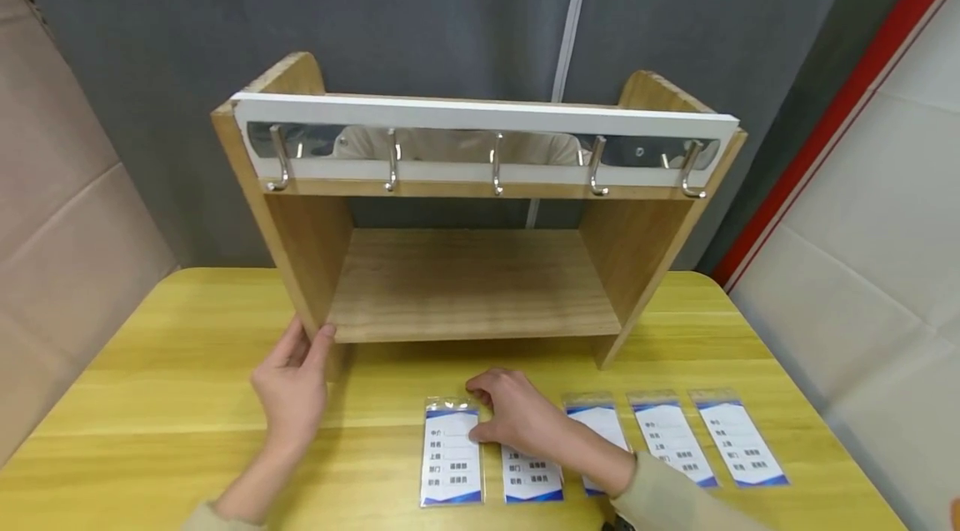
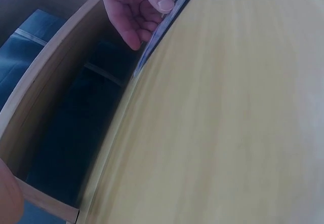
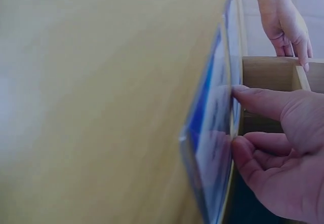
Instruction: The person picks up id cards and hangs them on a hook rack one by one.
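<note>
A small wooden shelf rack (image 1: 472, 281) stands on the table, with a hook rail (image 1: 450, 147) across its upper front. Low on the rack's left side panel, my left hand (image 1: 292, 389) holds the edge, thumb in front and fingers behind. My right hand (image 1: 521, 414) is over the row of clear-sleeved badge cards, its thumb and index finger apart. The thumb tip is at the right edge of the leftmost badge card (image 1: 452, 468); beneath the hand lies a second badge card (image 1: 532, 481), partly covered. In the right wrist view the fingertips (image 3: 240, 145) meet the cards' surface.
More badge cards (image 1: 738, 443) lie to the right, one partly behind my right forearm. The yellow wooden table (image 1: 150, 398) extends to both sides. Grey panels (image 1: 420, 14) stand behind the rack, with pale padded walls (image 1: 885, 206) left and right.
</note>
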### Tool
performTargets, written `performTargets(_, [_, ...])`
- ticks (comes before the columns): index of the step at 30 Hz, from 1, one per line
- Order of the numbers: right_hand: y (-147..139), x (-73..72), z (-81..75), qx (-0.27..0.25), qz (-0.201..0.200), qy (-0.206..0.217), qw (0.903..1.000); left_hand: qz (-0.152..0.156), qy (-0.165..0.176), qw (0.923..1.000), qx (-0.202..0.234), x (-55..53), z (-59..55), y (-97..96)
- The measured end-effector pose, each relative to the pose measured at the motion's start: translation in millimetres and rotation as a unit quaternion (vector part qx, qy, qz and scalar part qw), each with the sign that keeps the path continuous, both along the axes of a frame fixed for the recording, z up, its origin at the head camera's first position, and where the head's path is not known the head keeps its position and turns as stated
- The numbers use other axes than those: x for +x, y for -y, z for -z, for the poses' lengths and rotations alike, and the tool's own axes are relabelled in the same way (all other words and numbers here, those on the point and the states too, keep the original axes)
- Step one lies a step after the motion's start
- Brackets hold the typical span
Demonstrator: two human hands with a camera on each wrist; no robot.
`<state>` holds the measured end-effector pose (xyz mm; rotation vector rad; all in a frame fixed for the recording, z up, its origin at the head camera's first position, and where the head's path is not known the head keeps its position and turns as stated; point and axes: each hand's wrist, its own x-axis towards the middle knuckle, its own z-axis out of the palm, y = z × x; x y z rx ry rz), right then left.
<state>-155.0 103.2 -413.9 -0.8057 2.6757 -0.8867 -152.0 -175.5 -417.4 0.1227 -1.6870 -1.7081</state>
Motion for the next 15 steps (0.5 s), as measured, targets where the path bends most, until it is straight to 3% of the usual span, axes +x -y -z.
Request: performTargets(15, [5.6,-1.1,-6.5,0.024,0.008,0.028,0.9993,0.0,0.006,1.0,-0.007,0.7,0.3,0.5])
